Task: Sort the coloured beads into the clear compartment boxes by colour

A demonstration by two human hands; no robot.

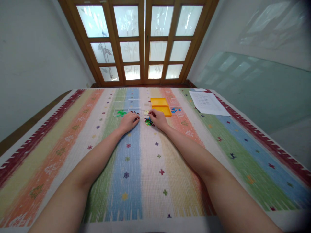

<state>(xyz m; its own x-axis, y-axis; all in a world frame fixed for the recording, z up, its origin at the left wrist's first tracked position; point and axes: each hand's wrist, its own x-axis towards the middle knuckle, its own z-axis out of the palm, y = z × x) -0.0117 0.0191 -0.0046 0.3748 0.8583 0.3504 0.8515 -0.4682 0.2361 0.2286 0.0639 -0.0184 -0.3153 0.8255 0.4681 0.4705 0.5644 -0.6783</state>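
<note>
A small pile of mixed green, yellow, blue and dark pieces [148, 122] lies on the tablecloth between my two hands. My right hand [159, 119] is at the pile's right edge, its fingers drawn together in front of a small clear box with pale pieces [146, 112]. Left of the pile, my left hand [129, 123] has its fingers curled inward, just in front of a clear box with dark red pieces [138, 113]. Whatever either hand's fingertips hold is too small to make out. Green pieces [121, 113] fill part of another clear box beside the left hand.
Behind my right hand stands an open yellow box [159, 101] with yellow pieces inside. To its right is a clear box with blue pieces [176, 110]. A printed paper sheet [208, 103] lies at the far right of the striped tablecloth [126, 155].
</note>
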